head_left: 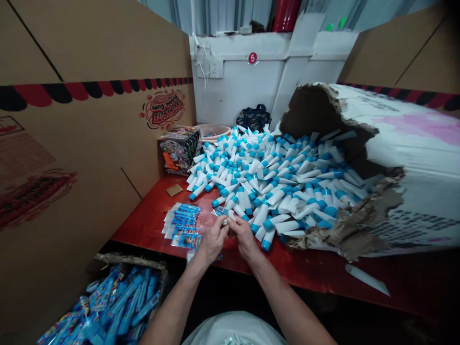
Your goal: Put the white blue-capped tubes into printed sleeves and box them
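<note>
My left hand [213,239] and my right hand [244,235] meet over the front of the red table, fingers pinched together. A small blue-printed plastic sleeve [220,211] pokes out beyond the fingertips; the fingers hide most of what is between them. Left of my hands, several flat blue-printed sleeves [187,224] with clear ends lie fanned in an overlapping row. Right behind my hands rises a large heap of white tubes with blue caps [258,177], its nearest tubes close to my right fingers.
A torn white carton [417,182] lies on its side at right, tubes spilling out. Below left, a box holds blue-wrapped tubes [122,302]. Large cardboard boxes [89,143] wall the left side. A toy box [179,149], pink basin [212,132] and dark bag [254,117] stand behind.
</note>
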{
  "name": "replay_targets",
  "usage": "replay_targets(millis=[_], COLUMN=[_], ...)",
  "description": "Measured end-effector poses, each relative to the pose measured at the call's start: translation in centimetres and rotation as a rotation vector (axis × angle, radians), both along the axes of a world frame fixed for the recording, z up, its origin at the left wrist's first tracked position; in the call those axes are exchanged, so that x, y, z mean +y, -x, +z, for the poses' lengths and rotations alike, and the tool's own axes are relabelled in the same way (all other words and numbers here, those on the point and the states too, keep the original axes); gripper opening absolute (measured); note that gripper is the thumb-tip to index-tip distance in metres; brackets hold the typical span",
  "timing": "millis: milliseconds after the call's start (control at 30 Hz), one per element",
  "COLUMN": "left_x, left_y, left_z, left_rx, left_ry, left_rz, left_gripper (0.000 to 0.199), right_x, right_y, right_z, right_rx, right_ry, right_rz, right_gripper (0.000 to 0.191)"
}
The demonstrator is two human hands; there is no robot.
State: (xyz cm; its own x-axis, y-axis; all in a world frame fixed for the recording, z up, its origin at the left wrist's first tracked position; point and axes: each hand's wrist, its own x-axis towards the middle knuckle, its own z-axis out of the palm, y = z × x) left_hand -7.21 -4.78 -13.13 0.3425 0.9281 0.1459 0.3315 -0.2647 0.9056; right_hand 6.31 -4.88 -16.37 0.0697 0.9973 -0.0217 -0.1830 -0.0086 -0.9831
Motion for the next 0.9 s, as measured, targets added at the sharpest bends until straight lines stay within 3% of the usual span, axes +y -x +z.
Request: replay_targets(millis=[100,200,300,400,500,700,900], left_x=[-0.4,-0.2,-0.3,-1.4,-3.2,-5.2,-7.8], left_y=[-1.0,-1.1,-1.1,-1.8,-3.0,-5.3,-9.5], left_z=[0.1,-0.1,-0.5,-1.2,-2.0,-3.2,-3.4], left_rx=[0.065,0.027,-0.119,-0.286,-0.411,-0.315,-0.239], left_ry=[-0.132,-0.110,0.034,0.286,0.518,0.551,0.504], left_rz=[0.002,0.096,0.090,-0.042,-0.194,-0.256,-0.348], left_gripper=[0.028,0.031,0.033,0.033,0.031,0.037,0.039], right_x=[-0.5,-1.3,-2.3,-3.5,-4.8,-8.3,-12.3], right_y=[0.3,-0.1,-0.6,-1.0,-1.9,-5.3,-8.4], right_z=[0.3,0.7,1.1,1.6,2.0,2.6,1.3], right_rx=[-0.033,-0.075,-0.192,-0.444,-0.668,-0.683,-0.508], right_ry=[0.006,-0.003,-0.083,-0.235,-0.310,-0.264,-0.006], right_rz=[0.021,0.030,-0.043,-0.120,-0.170,-0.120,-0.249], right_gripper=[0.047,0.045,0.028,0.019,0.023,0.022,0.025])
